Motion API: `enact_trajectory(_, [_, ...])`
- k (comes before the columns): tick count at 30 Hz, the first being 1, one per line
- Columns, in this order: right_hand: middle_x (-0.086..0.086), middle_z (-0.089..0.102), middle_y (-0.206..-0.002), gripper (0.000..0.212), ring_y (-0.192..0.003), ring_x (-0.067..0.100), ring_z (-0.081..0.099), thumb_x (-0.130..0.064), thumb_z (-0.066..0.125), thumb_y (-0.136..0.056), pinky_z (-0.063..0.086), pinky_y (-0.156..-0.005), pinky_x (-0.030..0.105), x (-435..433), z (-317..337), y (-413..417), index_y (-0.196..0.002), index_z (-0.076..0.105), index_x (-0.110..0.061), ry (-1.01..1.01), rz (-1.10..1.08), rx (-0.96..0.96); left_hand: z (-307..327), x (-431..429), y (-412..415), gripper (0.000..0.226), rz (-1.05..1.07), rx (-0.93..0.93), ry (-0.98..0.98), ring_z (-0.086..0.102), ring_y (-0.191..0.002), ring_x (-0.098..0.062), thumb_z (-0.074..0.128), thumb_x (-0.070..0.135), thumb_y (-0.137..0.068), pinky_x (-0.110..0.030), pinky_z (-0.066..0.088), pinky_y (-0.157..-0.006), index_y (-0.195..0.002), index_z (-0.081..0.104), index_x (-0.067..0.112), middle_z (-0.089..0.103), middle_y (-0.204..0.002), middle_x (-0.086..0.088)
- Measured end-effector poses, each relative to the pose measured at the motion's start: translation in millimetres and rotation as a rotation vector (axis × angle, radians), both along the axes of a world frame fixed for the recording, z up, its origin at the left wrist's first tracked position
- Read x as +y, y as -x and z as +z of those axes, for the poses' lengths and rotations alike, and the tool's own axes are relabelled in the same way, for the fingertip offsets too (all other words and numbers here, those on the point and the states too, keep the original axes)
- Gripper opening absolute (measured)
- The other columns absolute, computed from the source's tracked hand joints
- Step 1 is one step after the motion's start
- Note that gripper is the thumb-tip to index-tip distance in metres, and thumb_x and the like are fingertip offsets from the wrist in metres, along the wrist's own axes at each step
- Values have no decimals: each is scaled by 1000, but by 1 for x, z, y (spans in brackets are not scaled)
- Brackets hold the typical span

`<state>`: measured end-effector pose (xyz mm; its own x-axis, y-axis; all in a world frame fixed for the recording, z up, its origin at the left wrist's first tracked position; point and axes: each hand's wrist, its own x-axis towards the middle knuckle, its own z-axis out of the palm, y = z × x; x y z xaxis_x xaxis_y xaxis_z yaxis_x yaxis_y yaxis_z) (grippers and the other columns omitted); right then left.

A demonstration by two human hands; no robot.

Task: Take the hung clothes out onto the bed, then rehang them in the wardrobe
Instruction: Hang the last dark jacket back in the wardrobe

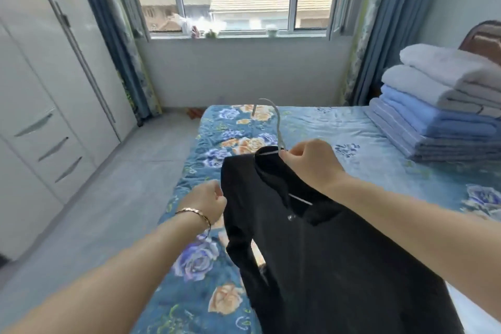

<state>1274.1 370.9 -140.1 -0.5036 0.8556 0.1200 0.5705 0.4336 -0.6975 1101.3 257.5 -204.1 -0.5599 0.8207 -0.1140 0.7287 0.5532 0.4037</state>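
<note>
head view: right hand [311, 163] pinches hanger [277, 122], left hand [206, 203] grips black shirt [325, 266].

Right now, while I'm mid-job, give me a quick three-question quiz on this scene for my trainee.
1. True or false: the black top already hangs inside the wardrobe.
2. The right hand pinches with its fingers: A) the hanger at the base of its hook, B) a curtain, C) a drawer handle.
3. Fill in: the stack of folded blankets sits on the ___.
Key: 1 false, it is held over the bed, apart from the wardrobe; 2 A; 3 bed.
</note>
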Motion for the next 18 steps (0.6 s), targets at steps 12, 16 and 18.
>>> enact_trajectory(12, [3,47,-52,37,-46,16,41,-32,63,-85,35,-51,24,-80,99,274,-79,70,4,0,370,68,105,-137,224,12,377,152,-103,58,-88,-20,44,20,-89,-28,43,-70,-93,55,20,62,-93,1])
enact_trajectory(16, [10,46,-58,43,-49,21,39,-30,65,-85,34,-49,23,-101,103,358,-79,64,13,68,486,139,121,-182,283,12,519,183,-95,55,-85,-20,44,19,-86,-27,41,-71,-90,55,21,59,-89,2])
enact_trajectory(18, [12,45,-61,33,-49,20,38,-27,64,-86,35,-46,20,-117,105,393,-69,62,2,93,565,149,127,-205,310,10,588,152,-104,60,-86,-22,45,18,-85,-29,47,-75,-82,53,22,62,-89,-1])
